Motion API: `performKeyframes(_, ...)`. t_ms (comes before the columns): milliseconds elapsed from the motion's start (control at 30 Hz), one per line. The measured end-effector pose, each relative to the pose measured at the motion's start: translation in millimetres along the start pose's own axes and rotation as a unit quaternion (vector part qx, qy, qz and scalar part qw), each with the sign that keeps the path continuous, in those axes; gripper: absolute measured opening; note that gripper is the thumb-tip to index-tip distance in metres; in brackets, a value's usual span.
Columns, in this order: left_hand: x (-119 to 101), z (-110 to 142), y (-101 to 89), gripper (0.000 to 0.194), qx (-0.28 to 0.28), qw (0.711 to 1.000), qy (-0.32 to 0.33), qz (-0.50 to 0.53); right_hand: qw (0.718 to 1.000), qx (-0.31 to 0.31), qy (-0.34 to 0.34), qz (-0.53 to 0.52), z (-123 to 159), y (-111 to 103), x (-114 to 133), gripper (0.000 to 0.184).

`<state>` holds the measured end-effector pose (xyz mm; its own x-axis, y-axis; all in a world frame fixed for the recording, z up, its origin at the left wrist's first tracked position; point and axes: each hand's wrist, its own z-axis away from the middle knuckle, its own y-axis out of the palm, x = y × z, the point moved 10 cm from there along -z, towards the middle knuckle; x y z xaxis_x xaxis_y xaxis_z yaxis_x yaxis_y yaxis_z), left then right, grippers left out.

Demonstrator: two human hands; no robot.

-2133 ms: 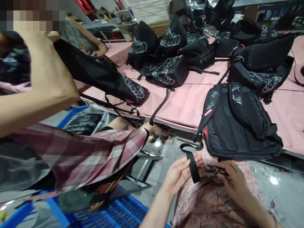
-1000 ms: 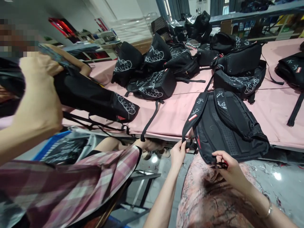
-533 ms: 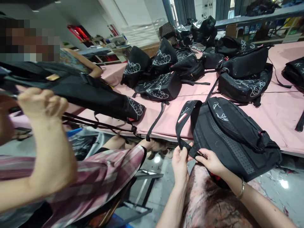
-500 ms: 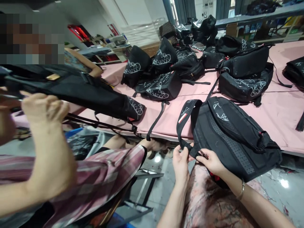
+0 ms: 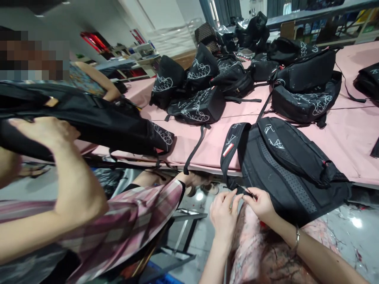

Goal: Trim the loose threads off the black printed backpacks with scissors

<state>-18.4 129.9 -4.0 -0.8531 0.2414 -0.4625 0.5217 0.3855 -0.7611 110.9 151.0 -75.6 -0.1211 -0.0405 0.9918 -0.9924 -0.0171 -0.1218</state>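
Note:
A black backpack (image 5: 284, 169) with a mesh back panel and white scribble print leans over the table edge, its bottom above my lap. One shoulder strap (image 5: 229, 146), with a red and white label, curves down to my fingers. My left hand (image 5: 223, 211) pinches the strap's lower end. My right hand (image 5: 262, 205), a bracelet on its wrist, closes on the black webbing (image 5: 244, 191) right beside it. A small dark piece shows at my right fingertips; I cannot make out what it is.
Several black printed backpacks (image 5: 197, 106) lie on the pink-covered table (image 5: 213, 138). At left a co-worker's hand (image 5: 56, 132) is against another black bag (image 5: 118, 130). A person in a plaid garment (image 5: 139, 213) sits close by. Metal stool legs (image 5: 183, 228) stand on the floor.
My left hand has shifted slightly down and left, its fingers now bunched closer to my right fingertips. The co-worker's bag and arm have moved; the backpack stays put.

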Motion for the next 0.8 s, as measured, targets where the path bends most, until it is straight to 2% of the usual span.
performKeyframes(100, 6.8, -3.5, 17.1, 0.018, 0.087, 0.991, -0.058, 0.082, 0.999, -0.007, -0.031, 0.04, 4.2, -2.9, 6.4, 0.016)
performKeyframes(167, 19.0, -2.5, 24.0, 0.016, 0.082, 0.963, -0.145, 0.212, 0.998, 0.0, -0.039, 0.053, 6.1, -3.1, 8.4, 0.014)
performKeyframes(233, 32.9, 3.9, 32.8, 0.02, 0.051, 0.907, -0.244, 0.338, 0.997, 0.011, -0.047, 0.063, 7.7, -2.8, 11.3, 0.012)
performKeyframes(300, 36.8, 10.6, 43.5, 0.03, 0.043, 0.86, -0.303, 0.408, 0.996, 0.004, -0.05, 0.076, 9.4, -5.6, 14.6, 0.01)
performKeyframes(367, 32.0, 15.3, 53.9, 0.036, 0.06, 0.814, -0.338, 0.468, 0.996, -0.013, -0.045, 0.08, 11.7, -10.7, 17.0, 0.009)
performKeyframes(467, 20.8, 21.3, 63.6, 0.039, 0.076, 0.715, -0.398, 0.57, 0.998, -0.027, -0.025, 0.049, 16.0, -16.6, 17.2, 0.01)
performKeyframes(500, 17.6, 21.5, 63.4, 0.04, 0.078, 0.698, -0.408, 0.583, 0.999, -0.027, -0.016, 0.035, 17.4, -17.1, 16.1, 0.01)
performKeyframes(600, 13.2, 17.3, 57.4, 0.043, 0.081, 0.711, -0.406, 0.569, 1.0, -0.028, 0.009, 0.001, 20.9, -16.6, 12.1, 0.009)
performKeyframes(700, 10.9, 16.1, 59.2, 0.037, 0.108, 0.725, -0.404, 0.547, 0.997, -0.079, 0.012, -0.018, 22.4, -24.8, 10.5, 0.008)
performKeyframes(800, 7.7, 19.8, 67.6, 0.033, 0.133, 0.696, -0.426, 0.563, 0.985, -0.171, 0.031, -0.02, 24.3, -47.9, 5.2, 0.021)
